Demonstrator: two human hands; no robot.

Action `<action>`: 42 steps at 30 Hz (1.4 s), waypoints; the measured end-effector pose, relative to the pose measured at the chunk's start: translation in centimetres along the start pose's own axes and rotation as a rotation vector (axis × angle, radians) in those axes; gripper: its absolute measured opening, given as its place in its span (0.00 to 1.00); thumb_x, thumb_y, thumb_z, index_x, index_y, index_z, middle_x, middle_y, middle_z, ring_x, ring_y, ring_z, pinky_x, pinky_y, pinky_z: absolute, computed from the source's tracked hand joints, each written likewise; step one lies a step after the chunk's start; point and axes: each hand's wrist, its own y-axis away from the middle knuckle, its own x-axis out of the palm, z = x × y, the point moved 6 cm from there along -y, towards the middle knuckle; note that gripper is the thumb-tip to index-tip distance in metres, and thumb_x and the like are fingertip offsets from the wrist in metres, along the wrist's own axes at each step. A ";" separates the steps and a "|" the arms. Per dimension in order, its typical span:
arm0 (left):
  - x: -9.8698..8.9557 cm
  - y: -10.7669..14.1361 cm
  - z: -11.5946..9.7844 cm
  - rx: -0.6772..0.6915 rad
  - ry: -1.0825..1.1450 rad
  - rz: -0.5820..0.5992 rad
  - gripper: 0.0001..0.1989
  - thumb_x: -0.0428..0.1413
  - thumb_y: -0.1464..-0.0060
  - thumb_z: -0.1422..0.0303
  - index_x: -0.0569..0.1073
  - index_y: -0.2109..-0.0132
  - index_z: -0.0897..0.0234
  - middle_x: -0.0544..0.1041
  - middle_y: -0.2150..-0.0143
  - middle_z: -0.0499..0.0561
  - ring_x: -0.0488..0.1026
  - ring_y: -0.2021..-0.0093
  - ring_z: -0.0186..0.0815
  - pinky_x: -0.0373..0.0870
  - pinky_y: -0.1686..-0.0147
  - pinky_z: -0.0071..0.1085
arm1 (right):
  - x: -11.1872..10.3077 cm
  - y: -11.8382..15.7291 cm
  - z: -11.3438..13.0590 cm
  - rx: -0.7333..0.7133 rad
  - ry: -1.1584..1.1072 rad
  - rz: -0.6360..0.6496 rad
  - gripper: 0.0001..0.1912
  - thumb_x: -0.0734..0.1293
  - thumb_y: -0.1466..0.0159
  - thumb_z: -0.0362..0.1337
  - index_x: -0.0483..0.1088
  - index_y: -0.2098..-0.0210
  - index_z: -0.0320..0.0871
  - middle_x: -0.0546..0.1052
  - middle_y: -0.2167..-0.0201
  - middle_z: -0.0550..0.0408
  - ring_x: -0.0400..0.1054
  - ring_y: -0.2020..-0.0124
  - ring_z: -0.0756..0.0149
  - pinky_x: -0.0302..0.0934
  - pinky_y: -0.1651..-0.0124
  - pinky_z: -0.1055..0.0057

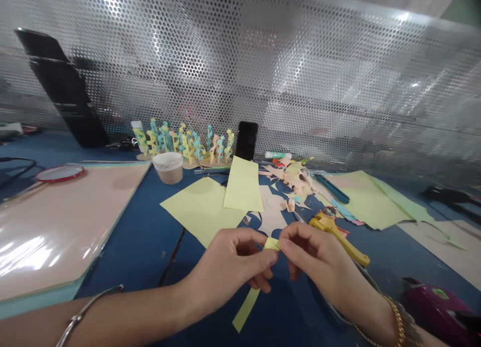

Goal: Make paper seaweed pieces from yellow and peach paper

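Observation:
My left hand [240, 259] pinches a narrow yellow-green paper strip [246, 309], whose long end hangs down below the fingers. The fingertips of my right hand [313, 254] close on the strip's upper end, which is folded or curled between both hands. Behind the hands lie a yellow-green sheet [205, 204] and a smaller yellow-green piece [244, 186] partly over it. A pale pink paper with curved cut edges [272, 219] lies just beyond my fingertips.
Curly paper pieces [186, 146] stand at the back beside a paper cup [169, 167] and a phone [247, 140]. Yellow-handled pliers [345, 241] and scraps are right. Pink sheets in clear plastic [75, 221] lie left; a purple object [438, 307] sits front right.

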 end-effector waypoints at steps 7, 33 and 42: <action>-0.1 0.1 -0.5 0.046 -0.028 -0.044 0.09 0.61 0.52 0.65 0.73 0.71 0.67 0.73 0.79 0.44 0.72 0.81 0.28 0.70 0.79 0.22 | 0.2 -0.1 -0.5 0.005 -0.072 0.035 0.11 0.62 0.37 0.44 0.66 0.71 0.43 0.67 0.83 0.63 0.64 0.81 0.75 0.60 0.76 0.77; -0.7 0.2 -0.9 0.112 -0.025 -0.112 0.12 0.61 0.51 0.61 0.75 0.67 0.67 0.70 0.84 0.43 0.67 0.86 0.26 0.64 0.85 0.20 | 0.2 0.3 0.0 -0.012 -0.052 0.021 0.11 0.62 0.37 0.43 0.65 0.71 0.43 0.65 0.81 0.64 0.61 0.82 0.76 0.59 0.77 0.78; -0.6 0.0 -0.7 0.105 0.040 -0.092 0.12 0.60 0.50 0.60 0.74 0.68 0.66 0.71 0.81 0.43 0.70 0.83 0.27 0.68 0.81 0.22 | 0.6 0.4 0.1 -0.028 -0.037 0.057 0.13 0.62 0.36 0.47 0.66 0.69 0.43 0.67 0.80 0.62 0.63 0.81 0.75 0.60 0.76 0.77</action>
